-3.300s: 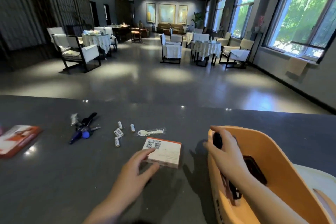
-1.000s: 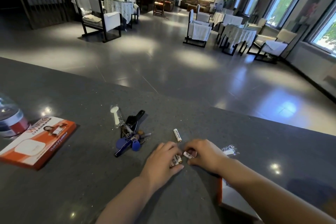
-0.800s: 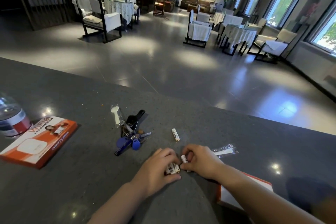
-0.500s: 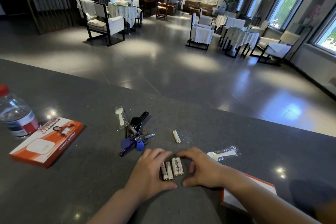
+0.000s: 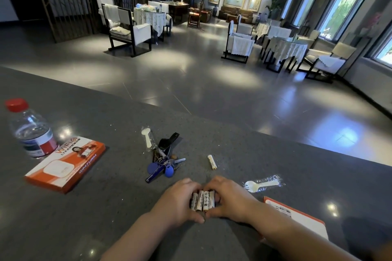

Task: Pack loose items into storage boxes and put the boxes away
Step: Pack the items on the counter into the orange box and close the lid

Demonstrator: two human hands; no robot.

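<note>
Several white batteries (image 5: 202,200) lie side by side on the dark counter (image 5: 106,207), bunched between my two hands. My left hand (image 5: 176,203) curls round their left side and my right hand (image 5: 231,199) curls round their right side, thumbs meeting below them. One more white battery (image 5: 212,161) lies apart, just beyond my hands. A bunch of keys with blue tags (image 5: 164,163) lies to the left of it. The storage box is out of view.
A wrapped plastic spoon (image 5: 262,184) lies right of my hands, another wrapped spoon (image 5: 147,139) beside the keys. An orange-and-white WiFi box (image 5: 65,164) and a water bottle (image 5: 31,131) stand at left. A second orange-edged box (image 5: 297,218) lies under my right forearm.
My hands have closed in from both sides and pushed the batteries into a tight bunch. Before that, my right hand left the orange storage box and came over to the batteries.
</note>
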